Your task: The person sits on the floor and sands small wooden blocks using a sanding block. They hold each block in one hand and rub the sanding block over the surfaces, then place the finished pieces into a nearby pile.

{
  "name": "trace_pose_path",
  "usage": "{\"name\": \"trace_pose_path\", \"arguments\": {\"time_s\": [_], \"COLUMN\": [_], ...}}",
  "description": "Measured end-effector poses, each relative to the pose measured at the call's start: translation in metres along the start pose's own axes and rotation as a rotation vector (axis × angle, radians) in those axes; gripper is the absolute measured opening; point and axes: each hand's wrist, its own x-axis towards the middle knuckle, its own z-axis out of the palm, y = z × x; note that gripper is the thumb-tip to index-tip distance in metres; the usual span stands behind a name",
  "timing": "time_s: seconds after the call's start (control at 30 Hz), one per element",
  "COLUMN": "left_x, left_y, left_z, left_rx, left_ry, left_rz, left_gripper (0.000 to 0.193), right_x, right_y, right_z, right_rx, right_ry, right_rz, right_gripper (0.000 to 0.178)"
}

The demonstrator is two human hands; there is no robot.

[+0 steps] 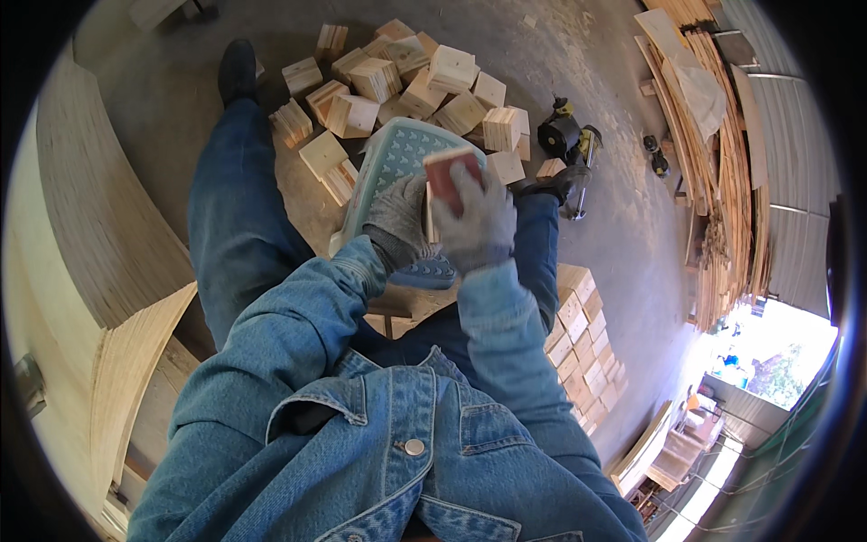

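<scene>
Both of my hands wear grey knit gloves and meet over a pale blue-green plastic stool (386, 164) with a raised pattern. My left hand (398, 219) is closed on a wooden block (432, 222), of which only a narrow strip shows between the hands. Fingers wrapped round it, my right hand (479, 222) grips a reddish-brown sanding block (442, 181) that lies against the upper part of that wood. Where the two touch is mostly hidden by the right glove.
A loose heap of wooden blocks (375, 79) lies beyond the stool. Stacked blocks (582, 348) stand near my right leg. Black-and-yellow power tools (562, 134) rest on the floor at the right, before leaning boards (713, 135). Large plywood sheets (117, 217) stand at the left.
</scene>
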Motion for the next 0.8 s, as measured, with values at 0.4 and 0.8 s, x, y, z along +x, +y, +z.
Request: {"name": "trace_pose_path", "arguments": {"time_s": [0.4,0.8], "left_x": [0.000,0.000], "left_y": [0.011,0.010], "left_z": [-0.011,-0.012], "left_rx": [0.108,0.074], "left_ry": [-0.109,-0.103], "left_rz": [-0.100,-0.120], "left_gripper": [0.100,0.102], "right_x": [-0.034,-0.037], "right_y": [-0.002,0.019], "right_z": [-0.009,-0.006], "right_rx": [-0.017,-0.023], "right_ry": [-0.051,0.027], "right_rz": [0.062,-0.015], "right_gripper": [0.063,0.060]}}
